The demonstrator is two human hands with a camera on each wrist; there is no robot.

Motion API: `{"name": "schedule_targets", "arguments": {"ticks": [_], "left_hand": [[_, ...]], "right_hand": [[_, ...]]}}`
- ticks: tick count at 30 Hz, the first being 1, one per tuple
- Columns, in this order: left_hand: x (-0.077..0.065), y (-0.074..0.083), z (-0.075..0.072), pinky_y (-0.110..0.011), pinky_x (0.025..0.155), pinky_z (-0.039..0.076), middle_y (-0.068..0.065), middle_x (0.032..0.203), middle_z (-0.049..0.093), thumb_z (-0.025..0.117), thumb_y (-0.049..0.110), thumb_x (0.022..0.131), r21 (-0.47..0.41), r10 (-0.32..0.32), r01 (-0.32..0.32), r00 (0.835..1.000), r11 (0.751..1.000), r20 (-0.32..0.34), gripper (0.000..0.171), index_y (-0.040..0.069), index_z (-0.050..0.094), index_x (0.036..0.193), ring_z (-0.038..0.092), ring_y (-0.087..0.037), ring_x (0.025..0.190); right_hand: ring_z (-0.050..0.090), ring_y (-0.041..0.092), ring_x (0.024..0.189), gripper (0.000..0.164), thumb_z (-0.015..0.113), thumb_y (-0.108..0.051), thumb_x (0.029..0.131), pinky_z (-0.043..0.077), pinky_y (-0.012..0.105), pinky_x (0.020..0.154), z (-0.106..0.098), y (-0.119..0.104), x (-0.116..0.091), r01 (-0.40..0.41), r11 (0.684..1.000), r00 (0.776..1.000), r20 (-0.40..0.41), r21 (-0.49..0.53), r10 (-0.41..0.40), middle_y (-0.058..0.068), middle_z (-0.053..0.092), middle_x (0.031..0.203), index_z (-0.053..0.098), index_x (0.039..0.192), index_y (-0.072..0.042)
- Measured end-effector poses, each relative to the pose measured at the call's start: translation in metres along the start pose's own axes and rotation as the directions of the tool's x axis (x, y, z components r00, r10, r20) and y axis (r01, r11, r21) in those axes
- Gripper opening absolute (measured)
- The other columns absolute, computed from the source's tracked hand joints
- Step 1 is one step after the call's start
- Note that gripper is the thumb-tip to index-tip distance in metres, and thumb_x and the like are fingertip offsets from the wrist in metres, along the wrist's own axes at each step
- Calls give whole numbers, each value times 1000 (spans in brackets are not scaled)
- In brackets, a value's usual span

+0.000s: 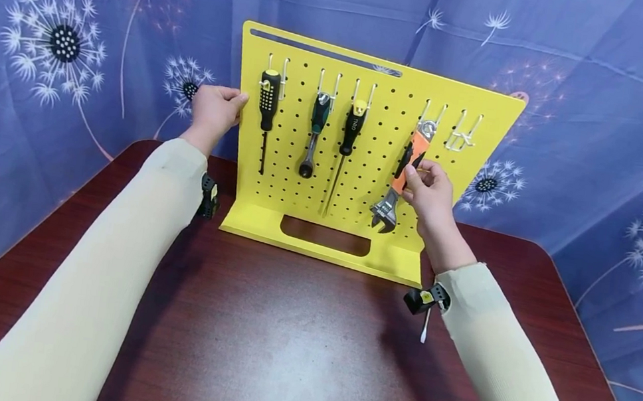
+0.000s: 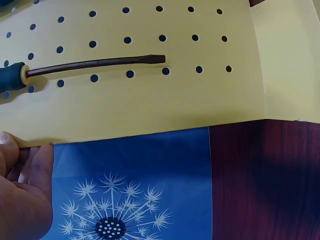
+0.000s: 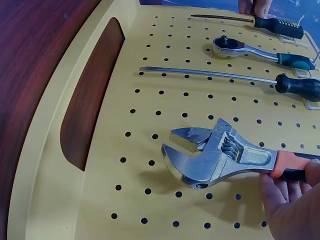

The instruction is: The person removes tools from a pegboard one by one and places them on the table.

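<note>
One orange-handled steel wrench [image 1: 418, 147] is gripped by the right hand [image 1: 434, 200]; the left hand [image 1: 212, 112] pinches the yellow pegboard [image 1: 297, 206] at its left edge.

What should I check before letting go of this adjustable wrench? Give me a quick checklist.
1. Right hand gripping the adjustable wrench: ok.
2. Left hand holding the pegboard by its edge: ok.
3. Wrench's top end securely seated on its hook: cannot tell.
4. Leftmost screwdriver, ratchet and other screwdriver hanging up: ok.
5. Nothing loose on the table: not ok; a thin shaft lies there, partly hidden.
</note>
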State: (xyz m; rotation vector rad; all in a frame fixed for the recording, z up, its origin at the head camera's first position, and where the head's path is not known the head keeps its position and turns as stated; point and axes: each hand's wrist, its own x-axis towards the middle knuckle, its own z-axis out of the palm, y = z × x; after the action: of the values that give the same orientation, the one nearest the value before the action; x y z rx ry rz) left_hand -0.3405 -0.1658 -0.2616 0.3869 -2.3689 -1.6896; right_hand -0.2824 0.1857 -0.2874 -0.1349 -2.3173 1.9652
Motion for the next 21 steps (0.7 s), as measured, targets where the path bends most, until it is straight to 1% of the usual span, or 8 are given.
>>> {"name": "schedule_targets", "arguments": {"ticks": [3, 6, 10, 13, 18, 21], "left_hand": [[0, 0, 0, -24, 88, 57, -12, 135, 67, 60, 26, 104, -9, 1, -1, 1000, 1000, -3, 35, 8, 69, 133, 60, 0, 82], [0, 0, 1, -22, 83, 55, -13, 135, 67, 60, 26, 104, -8, 7, -7, 1000, 1000, -6, 35, 8, 69, 133, 58, 1, 79], [0, 1, 1, -25, 93, 58, -13, 139, 66, 60, 27, 104, 2, 1, -1, 1000, 1000, -10, 36, 10, 68, 135, 62, -2, 86], [0, 1, 2, -26, 95, 58, -13, 141, 65, 60, 26, 104, -7, -8, 8, 1000, 1000, -10, 36, 10, 67, 136, 63, -4, 92], [0, 1, 2, -21, 85, 56, -14, 140, 66, 60, 25, 104, -12, -5, 5, 1000, 1000, -14, 35, 9, 68, 135, 60, -2, 85], [1, 0, 1, -21, 85, 58, -14, 140, 65, 60, 25, 104, -2, 3, -3, 1000, 1000, -12, 35, 8, 68, 134, 60, 0, 82]], "right_hand": [[54, 3, 84, 8, 53, -22, 108, 55, 15, 78, -2, 1, -1, 13, 999, 1000, -7, -39, -14, -9, 50, 93, 50, 101, -26], [54, 3, 82, 10, 52, -23, 108, 55, 15, 77, -4, 1, -1, 23, 998, 1000, -10, -65, -24, -9, 50, 93, 50, 100, -27], [55, 3, 76, 4, 52, -24, 108, 54, 15, 76, -5, 0, -3, 24, 998, 1000, -2, -63, -24, -9, 51, 92, 52, 104, -22], [55, 2, 75, 4, 53, -23, 107, 55, 15, 75, -5, 0, -5, 26, 999, 1000, 14, -28, -26, -10, 52, 90, 54, 106, -19], [55, 2, 80, 9, 52, -22, 108, 55, 13, 76, -8, -1, -8, 25, 999, 999, 31, -20, -24, -10, 51, 89, 52, 100, -26], [54, 2, 82, 6, 51, -22, 108, 55, 13, 76, -8, -1, -10, 23, 999, 999, 28, -40, -22, -11, 51, 89, 52, 102, -25]]}}
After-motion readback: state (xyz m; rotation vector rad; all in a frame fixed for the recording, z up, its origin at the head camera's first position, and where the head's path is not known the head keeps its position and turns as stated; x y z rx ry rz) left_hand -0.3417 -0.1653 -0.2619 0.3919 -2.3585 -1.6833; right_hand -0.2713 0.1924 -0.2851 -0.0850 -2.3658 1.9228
